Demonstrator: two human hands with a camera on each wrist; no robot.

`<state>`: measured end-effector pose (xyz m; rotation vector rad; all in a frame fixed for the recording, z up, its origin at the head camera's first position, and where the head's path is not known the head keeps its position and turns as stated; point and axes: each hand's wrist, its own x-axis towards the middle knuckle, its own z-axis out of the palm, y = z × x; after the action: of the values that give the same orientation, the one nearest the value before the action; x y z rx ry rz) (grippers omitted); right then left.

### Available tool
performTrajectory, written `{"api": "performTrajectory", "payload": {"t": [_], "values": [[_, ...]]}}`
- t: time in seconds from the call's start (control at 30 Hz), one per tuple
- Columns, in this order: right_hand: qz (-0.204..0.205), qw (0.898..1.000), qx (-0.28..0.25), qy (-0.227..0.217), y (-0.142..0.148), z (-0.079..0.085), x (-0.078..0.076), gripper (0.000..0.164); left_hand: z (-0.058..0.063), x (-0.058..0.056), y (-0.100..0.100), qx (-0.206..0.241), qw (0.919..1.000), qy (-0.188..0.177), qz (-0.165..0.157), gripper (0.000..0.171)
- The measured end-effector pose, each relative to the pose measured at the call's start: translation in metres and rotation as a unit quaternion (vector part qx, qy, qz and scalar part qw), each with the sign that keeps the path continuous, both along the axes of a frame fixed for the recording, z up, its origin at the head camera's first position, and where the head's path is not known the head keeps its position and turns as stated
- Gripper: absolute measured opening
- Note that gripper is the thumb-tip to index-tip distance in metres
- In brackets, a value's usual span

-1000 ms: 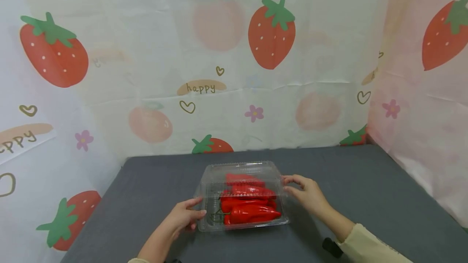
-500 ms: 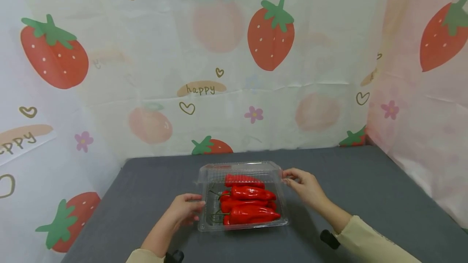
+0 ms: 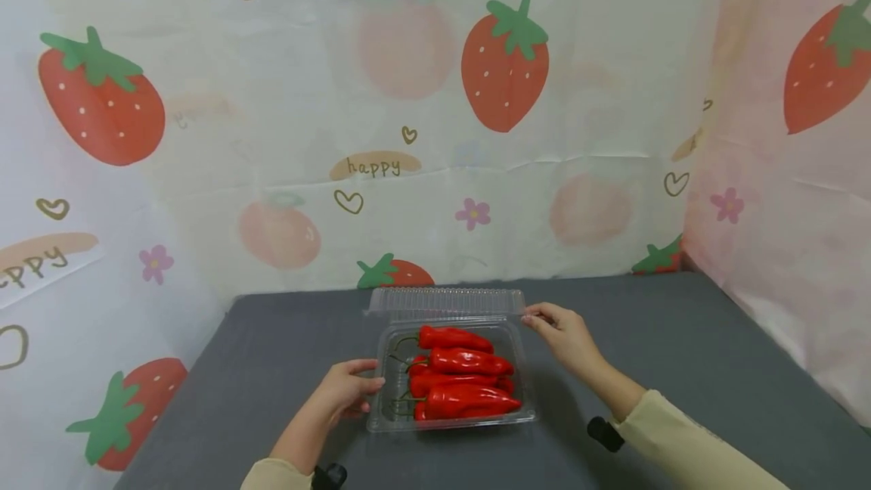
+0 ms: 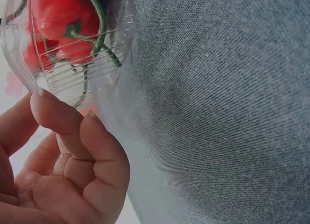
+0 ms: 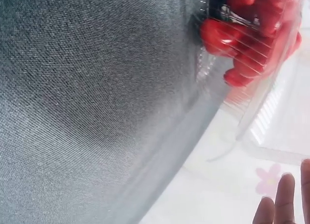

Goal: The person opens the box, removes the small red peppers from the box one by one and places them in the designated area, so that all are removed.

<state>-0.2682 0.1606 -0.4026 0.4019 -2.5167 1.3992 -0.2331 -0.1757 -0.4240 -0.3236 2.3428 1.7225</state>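
Note:
A clear plastic clamshell box (image 3: 381, 418) sits mid-table and holds several red peppers (image 3: 466, 380) with green stems. Its hinged lid (image 3: 445, 301) stands raised at the back. My right hand (image 3: 534, 317) pinches the lid's right front corner. My left hand (image 3: 370, 375) holds the box's left rim, fingers curled. In the left wrist view a fingertip (image 4: 41, 98) touches the ribbed rim of the box (image 4: 19, 64), with the peppers (image 4: 53, 20) behind the wall. The right wrist view shows the peppers (image 5: 242, 44) through the plastic, the lid (image 5: 286, 132) and my straight fingertips (image 5: 286, 195).
The table is covered in grey cloth (image 3: 680, 354). A strawberry-print backdrop (image 3: 503, 66) closes off the back and both sides. Black wrist mounts (image 3: 602, 433) show near the front edge.
The lid was down over the peppers and has swung up and back with my right hand lifting its right corner. My left hand stayed at the box's left rim.

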Motion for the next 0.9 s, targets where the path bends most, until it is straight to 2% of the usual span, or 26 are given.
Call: {"api": "performTrajectory", "payload": {"t": [0.27, 0.57, 0.9], "values": [[-0.027, 0.999, -0.003, 0.024, -0.004, 0.002, -0.01, 0.017, 0.002, 0.002, 0.001, -0.003, 0.9998, -0.016, -0.005, 0.047], [-0.04, 0.999, -0.024, -0.01, -0.011, 0.008, -0.022, 0.023, 0.0, 0.003, 0.001, -0.006, 0.9998, -0.017, -0.002, 0.048], [-0.045, 0.998, -0.028, -0.019, -0.013, 0.013, -0.034, 0.027, 0.002, 0.005, 0.003, -0.009, 0.9999, -0.014, 0.001, 0.047]]}}
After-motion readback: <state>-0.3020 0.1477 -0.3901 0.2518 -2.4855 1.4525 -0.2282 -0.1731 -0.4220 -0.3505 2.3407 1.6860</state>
